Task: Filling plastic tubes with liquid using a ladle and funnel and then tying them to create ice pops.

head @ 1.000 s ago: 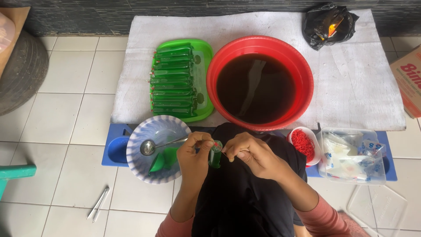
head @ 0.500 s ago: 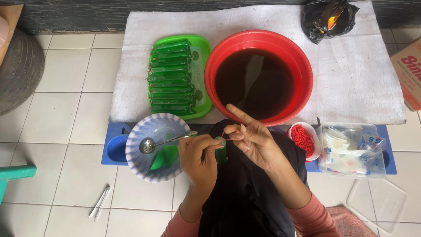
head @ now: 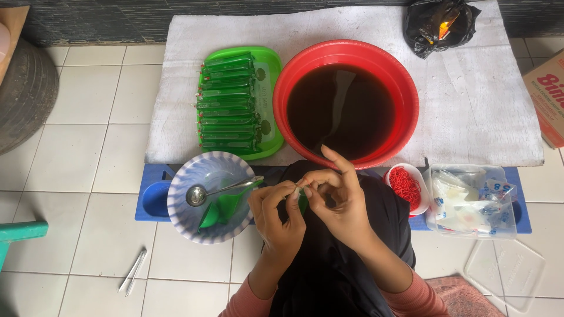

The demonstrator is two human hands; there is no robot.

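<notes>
Both hands have come closer together since half a second ago, and the right index finger, which pointed out over the basin, is now less stretched. Fingertips of the left hand [head: 281, 218] and the right hand [head: 338, 202] meet on a small green packet [head: 301, 198], of which only a little part shows between them. The left thumb and first fingers are pinched together on its top, and the right thumb and middle fingers pinch the same place from the other side (something thin and pale is at that point, but it is too small to tell what). The packet is held in the air over the lap, above a black cloth [head: 335, 264], just in front of the red basin [head: 346, 101].

Left of the hands stands a blue-white patterned bowl [head: 185, 222] with a metal ladle [head: 218, 190] and a green funnel [head: 220, 206] inside it. This bowl rests on a blue tray [head: 151, 199]. Behind it, on a white mat [head: 470, 105], a green tray [head: 267, 70] carries a row of filled green packets [head: 228, 103]. The basin, full of dark liquid, is just beside that tray. Right of the hands is a small bowl of red rubber bands [head: 405, 183], then a clear plastic box [head: 470, 199], with its lid [head: 508, 273] lying on the tiled floor. A black plastic bag [head: 440, 23] lies at the far edge of the mat.
</notes>
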